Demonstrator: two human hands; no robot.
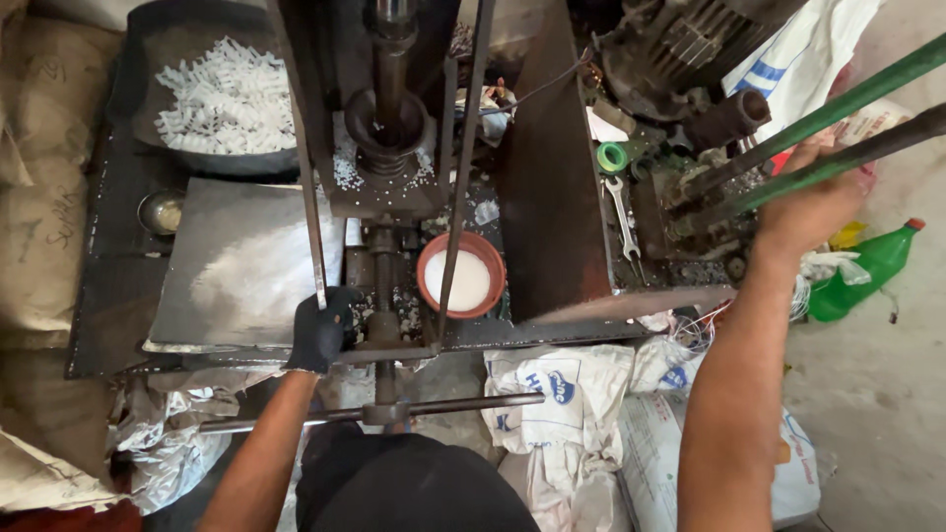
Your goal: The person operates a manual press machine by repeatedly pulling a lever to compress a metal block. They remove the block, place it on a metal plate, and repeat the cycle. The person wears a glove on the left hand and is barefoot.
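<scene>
Green lever (838,103) slanting up-right, right hand (818,202) gripping

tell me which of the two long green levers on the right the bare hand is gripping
The right hand grips the lower, darker lever. The brighter green lever above it runs free, with no fingers on it.
</scene>
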